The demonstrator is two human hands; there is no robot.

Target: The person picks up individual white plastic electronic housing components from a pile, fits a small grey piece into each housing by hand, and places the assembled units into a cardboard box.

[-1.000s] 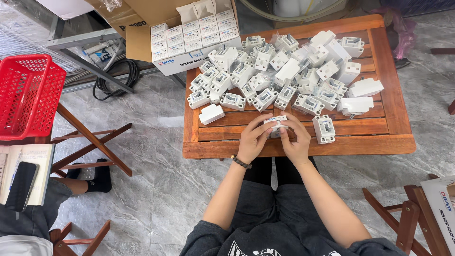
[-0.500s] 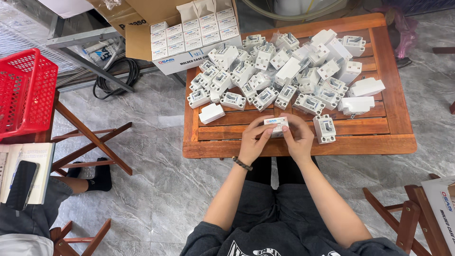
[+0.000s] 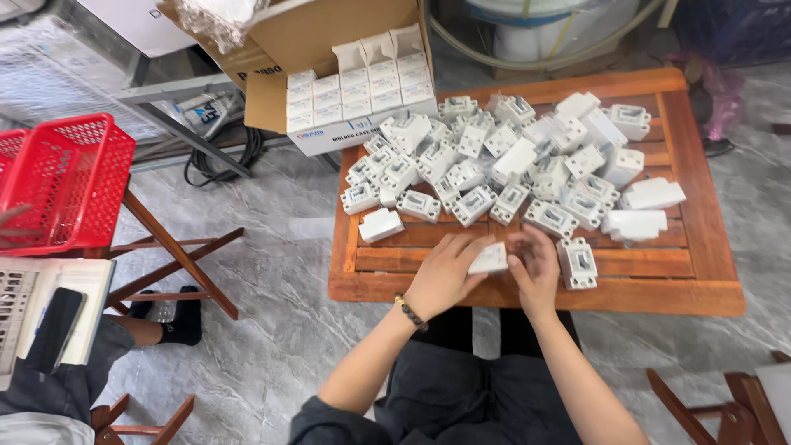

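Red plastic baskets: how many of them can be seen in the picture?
1. The red plastic basket sits at the left edge on a wooden folding stand, partly cut off; others may be hidden outside the frame.

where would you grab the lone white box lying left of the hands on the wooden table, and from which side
Probably by the two long sides of the small white box, coming from straight above. It lies flat on the wooden table, apart from the pile of white switch units, with bare slats on every side leaving room for fingers.

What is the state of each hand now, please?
Left hand: closed on the small white box.
Right hand: holds the same small white box.
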